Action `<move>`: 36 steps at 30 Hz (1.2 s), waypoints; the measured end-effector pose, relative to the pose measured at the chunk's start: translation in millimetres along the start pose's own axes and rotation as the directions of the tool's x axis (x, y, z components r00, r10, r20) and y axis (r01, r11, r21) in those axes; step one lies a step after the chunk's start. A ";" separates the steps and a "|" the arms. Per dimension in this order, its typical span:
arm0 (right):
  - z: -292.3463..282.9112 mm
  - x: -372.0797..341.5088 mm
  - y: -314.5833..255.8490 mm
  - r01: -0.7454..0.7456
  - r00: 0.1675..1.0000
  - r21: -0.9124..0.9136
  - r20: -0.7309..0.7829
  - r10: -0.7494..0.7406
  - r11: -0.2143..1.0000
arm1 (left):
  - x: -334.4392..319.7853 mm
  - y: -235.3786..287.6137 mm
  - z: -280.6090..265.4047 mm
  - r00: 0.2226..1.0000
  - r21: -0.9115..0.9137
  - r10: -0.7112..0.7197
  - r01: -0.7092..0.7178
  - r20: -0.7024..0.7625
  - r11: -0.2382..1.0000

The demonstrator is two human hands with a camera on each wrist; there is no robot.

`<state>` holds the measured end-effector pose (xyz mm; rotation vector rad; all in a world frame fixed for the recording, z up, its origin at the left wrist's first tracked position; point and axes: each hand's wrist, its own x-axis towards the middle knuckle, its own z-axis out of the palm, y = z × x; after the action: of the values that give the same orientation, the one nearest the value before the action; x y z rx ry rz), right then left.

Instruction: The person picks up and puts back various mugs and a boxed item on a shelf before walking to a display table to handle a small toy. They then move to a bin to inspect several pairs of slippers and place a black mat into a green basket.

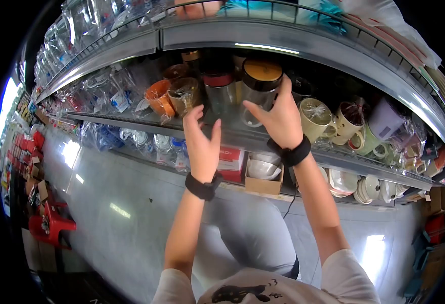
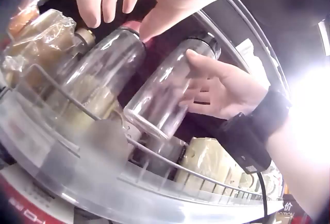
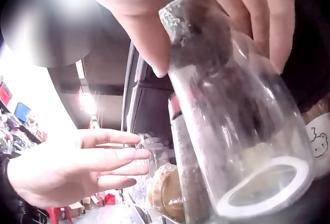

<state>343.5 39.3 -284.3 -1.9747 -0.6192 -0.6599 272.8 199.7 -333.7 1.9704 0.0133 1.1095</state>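
Note:
My right hand (image 1: pixel 287 121) grips a clear glass jar (image 1: pixel 257 96) with a black-rimmed, orange-yellow lid, its thumb on the near side and its fingers round the far side. In the right wrist view the jar (image 3: pixel 242 116) is tilted, its round base toward the camera. My left hand (image 1: pixel 202 147) is raised before the shelf, fingers loosely bent and holding nothing. Close beyond it stands a second glass jar (image 1: pixel 221 96) with a dark red lid. The left wrist view shows both jars side by side, the held jar (image 2: pixel 160 90) leaning out near the shelf's wire rail (image 2: pixel 170 165).
Wrapped orange and brown mugs (image 1: pixel 184 91) stand left of the jars; cream mugs (image 1: pixel 315 119) and a lilac mug (image 1: pixel 384 119) stand right. A metal shelf edge (image 1: pixel 222 38) runs overhead. Below sit white bowls (image 1: pixel 263 167) in a carton. A red stool (image 1: pixel 53 223) is at left.

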 end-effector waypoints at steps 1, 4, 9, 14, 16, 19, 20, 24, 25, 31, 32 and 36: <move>2.8 3.8 -1.0 -0.049 0.998 -0.028 0.049 0.050 0.998 | 3.1 -5.1 0.9 1.000 0.017 0.000 0.000 0.007 1.000; 11.3 13.1 4.3 -0.113 0.982 -0.057 0.147 0.121 0.992 | 15.1 -27.4 12.7 0.998 0.053 0.002 -0.005 0.056 0.999; 26.3 15.4 22.4 -0.083 0.982 0.001 0.169 0.082 0.997 | 28.5 -46.3 27.0 0.986 0.029 0.015 -0.020 0.167 0.999; 25.7 16.8 20.0 -0.173 0.956 0.051 0.248 0.155 0.984 | 37.4 -52.1 31.7 0.970 -0.017 0.010 -0.006 0.241 1.000; 27.9 15.4 25.3 -0.132 0.967 0.080 0.230 0.110 0.988 | 38.5 -54.2 32.7 0.971 -0.002 0.023 -0.023 0.239 1.000; 31.8 11.4 29.7 -0.116 0.971 0.105 0.221 0.090 0.988 | 37.2 -56.8 34.0 0.978 -0.016 0.056 -0.054 0.203 0.998; 32.8 11.3 29.4 -0.114 0.972 0.108 0.216 0.089 0.988 | 37.7 -58.5 32.1 0.975 -0.019 0.046 -0.043 0.217 0.999; 37.0 8.4 26.6 -0.080 0.975 0.113 0.214 0.055 0.990 | 39.2 -64.8 21.5 0.974 -0.076 0.019 -0.001 0.225 0.997; 42.2 9.1 30.0 -0.082 0.974 0.110 0.219 0.057 0.991 | 39.3 -64.0 21.0 0.973 -0.069 0.018 -0.002 0.228 0.998; 51.5 9.9 22.7 -0.083 0.974 0.028 0.214 0.075 0.996 | 42.0 -63.6 19.6 0.975 -0.062 0.039 -0.026 0.219 0.998; 50.4 9.9 22.5 -0.079 0.973 0.042 0.219 0.068 0.996 | 41.6 -63.4 19.5 0.976 -0.086 0.038 -0.020 0.216 0.996; 43.2 10.5 25.0 -0.044 0.963 -0.019 0.264 0.047 0.999 | 37.3 -57.4 18.3 0.980 -0.091 -0.001 0.019 0.199 0.996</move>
<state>376.1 68.3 -310.8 -2.1004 -0.7286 -0.3747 329.5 238.6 -351.0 1.9864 -0.1327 0.8862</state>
